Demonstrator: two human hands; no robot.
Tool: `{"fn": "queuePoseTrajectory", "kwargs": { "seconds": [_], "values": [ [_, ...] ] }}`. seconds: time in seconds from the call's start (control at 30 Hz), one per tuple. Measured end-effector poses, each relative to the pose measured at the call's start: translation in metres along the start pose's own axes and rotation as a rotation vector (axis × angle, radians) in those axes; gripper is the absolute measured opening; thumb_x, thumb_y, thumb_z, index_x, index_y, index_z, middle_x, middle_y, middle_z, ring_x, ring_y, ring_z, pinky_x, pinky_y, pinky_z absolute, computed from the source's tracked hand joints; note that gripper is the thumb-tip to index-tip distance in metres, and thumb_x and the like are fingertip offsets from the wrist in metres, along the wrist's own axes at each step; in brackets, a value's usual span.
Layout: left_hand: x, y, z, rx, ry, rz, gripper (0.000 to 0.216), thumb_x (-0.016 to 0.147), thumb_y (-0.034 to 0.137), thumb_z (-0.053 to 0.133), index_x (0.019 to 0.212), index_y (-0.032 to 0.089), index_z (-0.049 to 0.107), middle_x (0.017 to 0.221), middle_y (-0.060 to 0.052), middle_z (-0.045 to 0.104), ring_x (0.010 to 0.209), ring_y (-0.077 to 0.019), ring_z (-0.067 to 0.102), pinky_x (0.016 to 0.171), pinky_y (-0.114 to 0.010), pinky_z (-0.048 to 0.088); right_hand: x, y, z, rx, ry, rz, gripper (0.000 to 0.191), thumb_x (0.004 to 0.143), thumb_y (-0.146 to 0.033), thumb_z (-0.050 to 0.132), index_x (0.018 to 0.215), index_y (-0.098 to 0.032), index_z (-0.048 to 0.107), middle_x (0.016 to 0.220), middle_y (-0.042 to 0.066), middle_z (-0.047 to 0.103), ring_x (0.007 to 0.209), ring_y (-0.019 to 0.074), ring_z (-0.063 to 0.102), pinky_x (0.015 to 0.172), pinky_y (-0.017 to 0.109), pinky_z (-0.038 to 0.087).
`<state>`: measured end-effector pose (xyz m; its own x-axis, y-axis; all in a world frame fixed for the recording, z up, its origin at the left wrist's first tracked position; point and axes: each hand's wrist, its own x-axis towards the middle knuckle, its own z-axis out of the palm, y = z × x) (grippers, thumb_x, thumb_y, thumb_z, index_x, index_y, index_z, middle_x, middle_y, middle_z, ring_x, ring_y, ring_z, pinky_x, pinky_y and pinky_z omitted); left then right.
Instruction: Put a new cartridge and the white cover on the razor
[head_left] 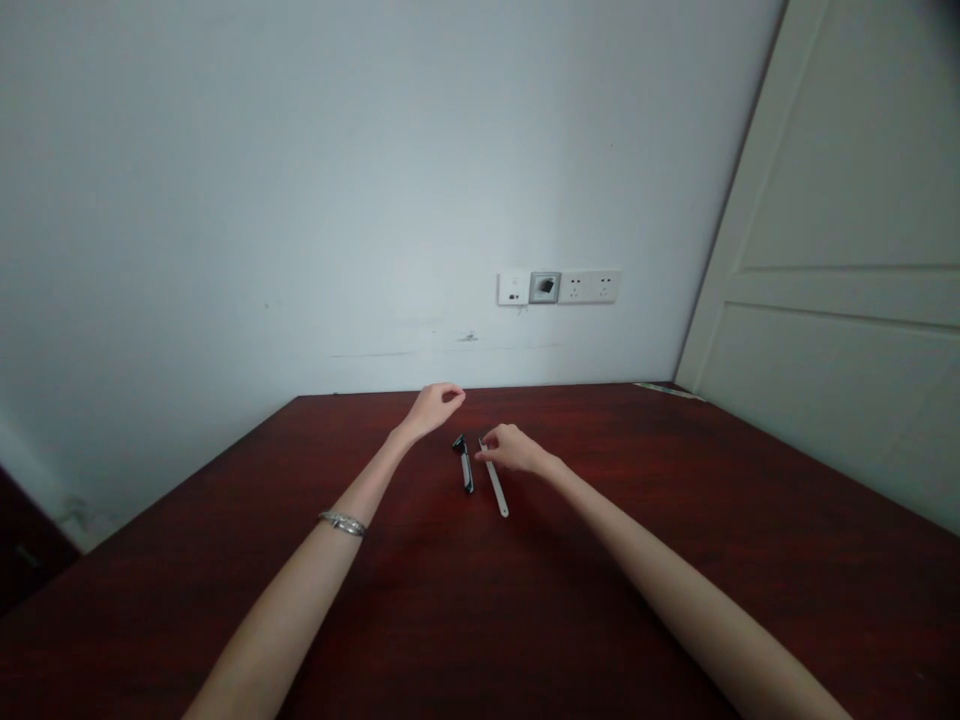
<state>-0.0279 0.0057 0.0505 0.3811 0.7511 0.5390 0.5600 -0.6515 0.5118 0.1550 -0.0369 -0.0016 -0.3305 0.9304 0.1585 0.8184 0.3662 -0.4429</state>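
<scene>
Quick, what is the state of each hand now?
Left hand: curled shut, apparently empty.
Right hand: fingertips on the white stick; grip unclear.

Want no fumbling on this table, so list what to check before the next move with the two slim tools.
1. Right hand at the white strip: ok, its fingertips meet the strip's far end.
2. Grip closed on the strip: cannot tell, the fingers hide the contact.
3. Strip off the table: not ok, it lies flat.
4. Black tool apart from the strip: ok, it lies beside it with a gap, and neither hand touches it.
5. Left hand free: cannot tell, it is raised beyond the tools with fingertips pinched together.
6. Both tools away from the table's edges: ok.
</scene>
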Motion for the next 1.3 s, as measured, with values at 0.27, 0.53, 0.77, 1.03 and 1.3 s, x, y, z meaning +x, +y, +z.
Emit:
{"fn": "queuePoseTrajectory", "kwargs": {
  "seconds": [0.27,0.53,0.77,1.03,1.3],
  "values": [
    [-0.009,-0.036,-0.009,0.018,0.047,-0.124,0.026,0.075,0.031,0.048,0.081,0.015,0.068,0.087,-0.005,0.070,0.085,-0.0199,0.062,0.080,-0.029,0.045,0.004,-0.051,0.027,-0.327,0.039,0.039,0.039,0.070,-0.044,0.060,0.093,-0.013,0.067,0.094,0.017,0.067,0.085,0.0278,0.064,0.069,0.032,0.048],
    [-0.014,-0.056,-0.009,0.046,0.050,-0.196,0.026,0.072,0.033,0.050,0.078,0.015,0.068,0.084,-0.005,0.070,0.083,-0.0203,0.063,0.079,-0.029,0.045,0.004,-0.060,0.030,-0.329,0.016,0.104,0.029,0.070,-0.015,0.055,0.096,-0.011,0.065,0.096,0.018,0.066,0.089,0.0284,0.064,0.071,0.033,0.050],
    [-0.015,-0.052,-0.011,0.048,0.019,-0.207,0.025,0.073,0.032,0.048,0.077,0.016,0.067,0.084,-0.005,0.070,0.086,-0.0197,0.062,0.082,-0.029,0.044,0.001,-0.063,0.031,-0.304,0.009,0.101,0.031,0.068,-0.015,0.057,0.097,-0.010,0.065,0.096,0.019,0.066,0.088,0.0285,0.064,0.070,0.032,0.050],
    [-0.015,-0.043,-0.004,0.001,0.151,-0.178,0.024,0.072,0.031,0.049,0.075,0.016,0.067,0.078,-0.004,0.070,0.079,-0.0181,0.064,0.077,-0.027,0.046,0.002,-0.056,0.031,-0.289,0.030,0.097,0.029,0.070,-0.020,0.056,0.095,-0.010,0.066,0.095,0.018,0.067,0.087,0.0272,0.064,0.071,0.031,0.049],
    [-0.017,-0.024,0.006,0.091,0.261,-0.234,0.038,0.078,0.045,0.043,0.066,0.015,0.064,0.061,-0.004,0.065,0.061,-0.0154,0.060,0.059,-0.023,0.043,-0.021,0.013,-0.023,-0.234,0.185,0.158,0.023,0.078,-0.026,0.050,0.081,-0.012,0.068,0.083,0.015,0.068,0.078,0.0224,0.064,0.062,0.023,0.040]
  ]
}}
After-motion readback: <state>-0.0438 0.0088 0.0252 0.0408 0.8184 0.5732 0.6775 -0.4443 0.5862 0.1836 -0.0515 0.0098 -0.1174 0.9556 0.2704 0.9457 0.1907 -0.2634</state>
